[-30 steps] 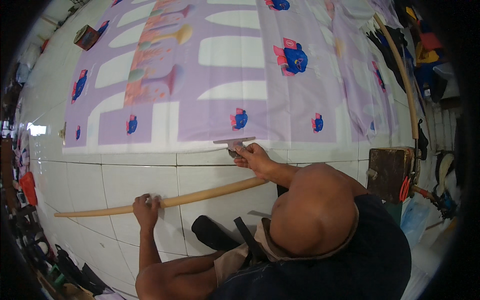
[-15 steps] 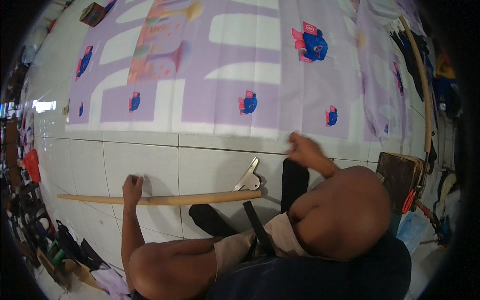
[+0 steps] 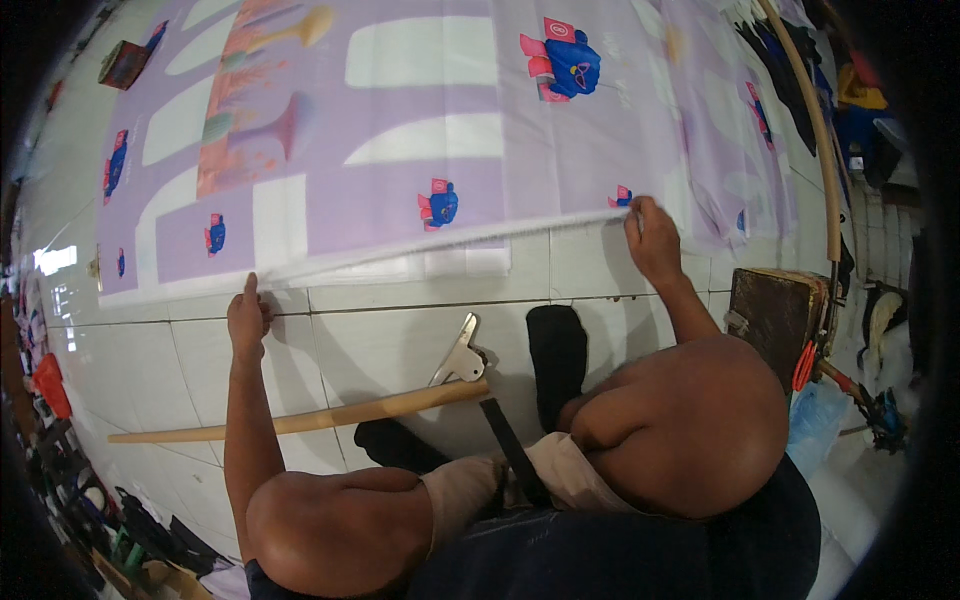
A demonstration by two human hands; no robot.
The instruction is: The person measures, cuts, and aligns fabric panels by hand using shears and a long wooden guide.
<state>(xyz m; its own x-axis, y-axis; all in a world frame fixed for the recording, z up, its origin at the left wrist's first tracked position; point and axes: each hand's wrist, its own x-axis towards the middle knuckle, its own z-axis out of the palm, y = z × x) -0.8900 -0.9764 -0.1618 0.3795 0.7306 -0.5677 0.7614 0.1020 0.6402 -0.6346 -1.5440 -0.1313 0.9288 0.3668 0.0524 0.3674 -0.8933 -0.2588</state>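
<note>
A wide lilac and white printed fabric (image 3: 370, 205) with blue cartoon figures lies spread over the floor. My right hand (image 3: 655, 245) is closed in a pinch on its near edge and holds that edge up off the tiles. At the left, my left hand (image 3: 248, 320) has its fingertips closed on the same edge. Between the two hands the edge runs slanting, and a lower fabric layer (image 3: 460, 262) shows beneath it. Closer to me, a metal bulldog clip (image 3: 462, 358) rests beside the end of a long wooden stick (image 3: 330, 414).
White floor tiles (image 3: 410, 335) surround my black-socked feet. A worn brown box (image 3: 775, 315) stands at the right, near a long curved wooden rod (image 3: 815, 110). A round dark tin-like weight (image 3: 125, 65) sits on the fabric's far left. Clutter lines the left side.
Both hands have reached the fabric's near edge and taken hold of it. The right part of the edge has been lifted and drawn away from me, exposing the layer beneath. The view has shifted.
</note>
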